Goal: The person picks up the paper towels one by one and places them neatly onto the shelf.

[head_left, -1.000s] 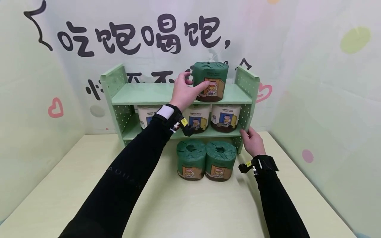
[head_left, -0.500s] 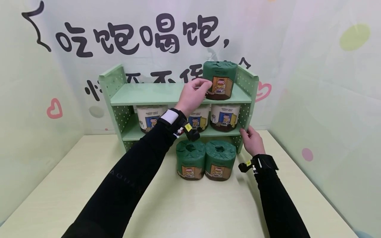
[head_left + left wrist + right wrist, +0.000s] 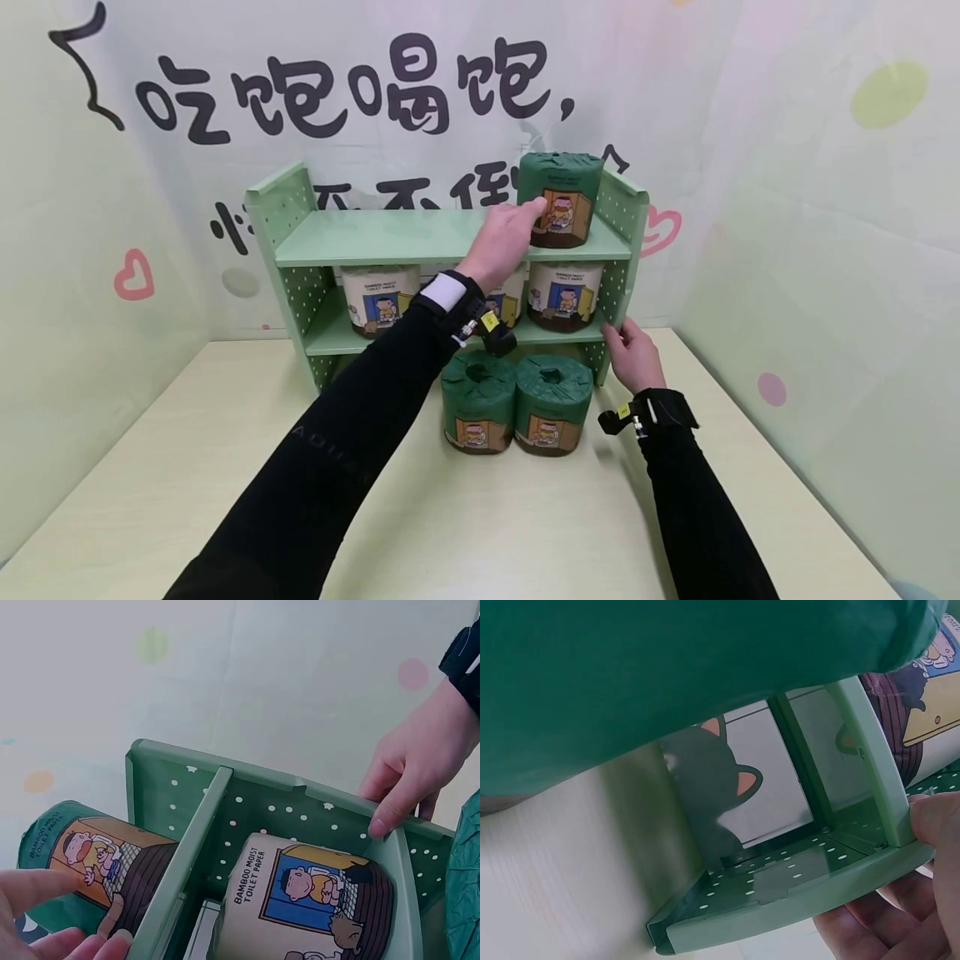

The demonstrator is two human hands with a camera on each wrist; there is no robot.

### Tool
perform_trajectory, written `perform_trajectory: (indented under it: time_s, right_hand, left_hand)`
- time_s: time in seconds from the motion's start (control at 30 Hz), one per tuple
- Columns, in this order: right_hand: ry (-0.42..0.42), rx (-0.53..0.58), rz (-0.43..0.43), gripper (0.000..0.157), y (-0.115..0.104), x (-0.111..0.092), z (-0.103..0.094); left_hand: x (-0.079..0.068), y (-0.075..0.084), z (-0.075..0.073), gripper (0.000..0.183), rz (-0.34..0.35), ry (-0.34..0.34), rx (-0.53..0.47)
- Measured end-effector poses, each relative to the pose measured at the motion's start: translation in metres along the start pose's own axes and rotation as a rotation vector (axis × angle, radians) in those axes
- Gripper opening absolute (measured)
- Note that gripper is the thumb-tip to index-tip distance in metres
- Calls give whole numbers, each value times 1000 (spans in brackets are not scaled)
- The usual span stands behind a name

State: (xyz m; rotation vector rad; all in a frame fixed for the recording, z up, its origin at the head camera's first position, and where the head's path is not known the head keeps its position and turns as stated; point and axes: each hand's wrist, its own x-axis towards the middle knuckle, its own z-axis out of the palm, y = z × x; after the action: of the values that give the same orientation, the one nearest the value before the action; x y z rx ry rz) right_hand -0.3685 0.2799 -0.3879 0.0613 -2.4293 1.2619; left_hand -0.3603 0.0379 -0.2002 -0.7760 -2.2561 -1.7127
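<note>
On the top board of a pale green shelf (image 3: 375,239) stands a green-wrapped toilet paper roll (image 3: 561,187), close to the right side panel. My left hand (image 3: 501,237) touches the roll's left side; in the left wrist view its extended fingers (image 3: 37,889) lie against the wrapper. Lower down, my right hand (image 3: 637,360) grips the shelf's right side panel, thumb in front and fingers round the outer edge, as the right wrist view also shows. Cream toilet paper rolls (image 3: 566,296) fill the middle tier, one partly hidden by my left wrist.
Two green toilet paper rolls (image 3: 477,408) stand side by side on the pale table (image 3: 465,533), in front of the shelf's bottom tier. A printed backdrop (image 3: 787,208) encloses the table at the back and sides.
The green roll on top has slid right toward the side panel, and my left hand has followed it, its spread grasp giving way to a push. My right hand keeps its hold on the shelf.
</note>
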Motion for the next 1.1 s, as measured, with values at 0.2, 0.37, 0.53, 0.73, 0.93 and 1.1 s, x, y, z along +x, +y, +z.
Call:
perform_trajectory:
  time_s: [0.2,0.37,0.53,0.73,0.93,1.1]
  right_hand:
    - [0,0,3,41,-1,0,1]
    - [-4,5,9,41,-1,0,2]
    - [-7,3,1,44,0,0,1]
    - [-5,-7,-3,44,1,1,0]
    - [-2,-5,-5,44,0,0,0]
    - [-1,-8,-10,45,1,1,1]
  left_hand:
    - [3,1,2,54,12,-23,34]
    - [-15,18,-7,46,5,-53,40]
    - [-33,28,-18,45,-11,-25,-39]
    - [-38,-5,-34,47,38,-29,-120]
    - [-60,-22,-47,45,56,-52,-137]
    - [-80,-34,-55,46,58,-75,-160]
